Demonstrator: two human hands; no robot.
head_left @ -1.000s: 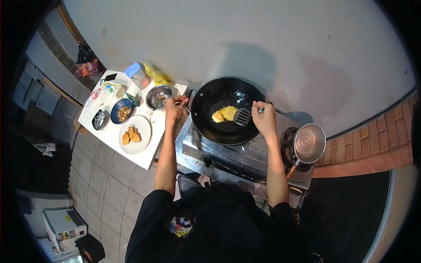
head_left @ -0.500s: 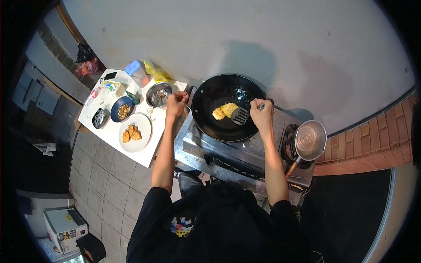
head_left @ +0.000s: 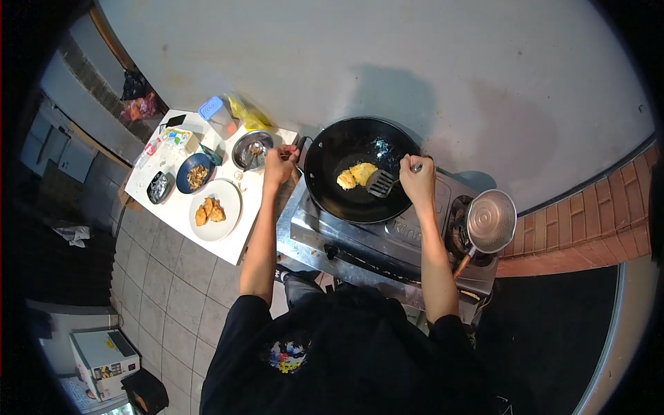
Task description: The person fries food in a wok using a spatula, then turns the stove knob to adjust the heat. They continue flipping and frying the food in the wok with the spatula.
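Note:
A black wok (head_left: 339, 204) sits on the left burner of the gas stove. Inside it lie yellow, egg-like pieces of food (head_left: 357, 176), with the slotted black head of a spatula (head_left: 380, 185) against their right side. My right hand (head_left: 418, 181) is closed around the spatula's handle at the wok's right rim. Between the wok's left rim and a metal bowl (head_left: 240, 151) is my left hand (head_left: 279, 168), its fingers curled together. Whatever it may grip is too small to make out. Bits of food and a utensil lie in the bowl.
A white plate (head_left: 232, 225) with browned food pieces, a blue bowl (head_left: 183, 181), a black dish (head_left: 159, 187) and a blue-lidded container (head_left: 218, 116) stand on the white table (head_left: 238, 252). A saucepan (head_left: 491, 221) rests on the right burner. Behind is a grey wall.
My right hand and the spatula have shifted very slightly to the right. The food stays in the same part of the wok, and my left hand keeps nearly the same place.

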